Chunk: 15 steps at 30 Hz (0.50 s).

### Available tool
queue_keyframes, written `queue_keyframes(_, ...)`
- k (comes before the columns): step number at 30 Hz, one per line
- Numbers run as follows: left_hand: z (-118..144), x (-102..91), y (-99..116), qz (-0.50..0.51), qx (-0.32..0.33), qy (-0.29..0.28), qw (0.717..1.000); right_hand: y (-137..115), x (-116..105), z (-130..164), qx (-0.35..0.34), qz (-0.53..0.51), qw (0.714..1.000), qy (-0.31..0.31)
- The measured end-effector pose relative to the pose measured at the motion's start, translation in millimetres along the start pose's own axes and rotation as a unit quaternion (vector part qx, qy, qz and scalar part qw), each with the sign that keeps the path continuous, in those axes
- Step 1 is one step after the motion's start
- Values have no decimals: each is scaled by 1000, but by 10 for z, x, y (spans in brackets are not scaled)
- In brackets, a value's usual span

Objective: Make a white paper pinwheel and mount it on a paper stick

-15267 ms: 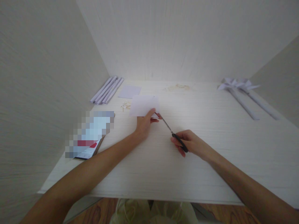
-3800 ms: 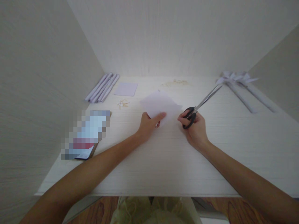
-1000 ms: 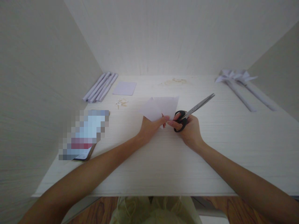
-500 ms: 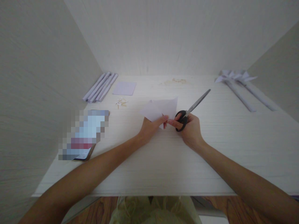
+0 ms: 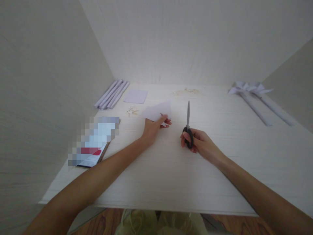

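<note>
A folded sheet of pale lilac paper (image 5: 156, 110) is pinched in my left hand (image 5: 154, 127), with the thumb on top of its near edge. Part of the sheet is hidden behind the fingers. To the right, apart from the paper, my right hand (image 5: 199, 141) grips black-handled scissors (image 5: 188, 119). Their blades look closed and point away from me, and the fingers wrap around the handle loops.
Rolled paper tubes (image 5: 112, 94) lie at the back left beside a square paper stack (image 5: 136, 96) and small scraps (image 5: 132, 111). A phone (image 5: 97, 140) lies at left. Paper pinwheel-topped sticks (image 5: 255, 107) rest at the back right. Walls enclose the white table (image 5: 156, 182).
My hands have moved apart: the left has shifted slightly left with the paper, and the right has lowered. The scissors have turned from slanting right to pointing nearly straight away from me.
</note>
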<state>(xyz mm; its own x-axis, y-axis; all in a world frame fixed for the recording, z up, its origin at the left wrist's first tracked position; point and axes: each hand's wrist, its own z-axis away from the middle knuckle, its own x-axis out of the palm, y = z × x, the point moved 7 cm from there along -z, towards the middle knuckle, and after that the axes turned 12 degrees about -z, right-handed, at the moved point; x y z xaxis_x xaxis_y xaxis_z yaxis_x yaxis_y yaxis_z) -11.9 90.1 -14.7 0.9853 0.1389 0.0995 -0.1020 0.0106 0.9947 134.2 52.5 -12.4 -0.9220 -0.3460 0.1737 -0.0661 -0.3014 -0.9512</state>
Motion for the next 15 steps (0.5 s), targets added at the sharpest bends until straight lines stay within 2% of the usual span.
queue_keyframes(8,9,-6,9,62,-26,-4,998,-19,104,133,74,131,983,-103)
queue_keyframes(15,11,0,14,65,-33,7,997,41,95,138,91,153,976,-124)
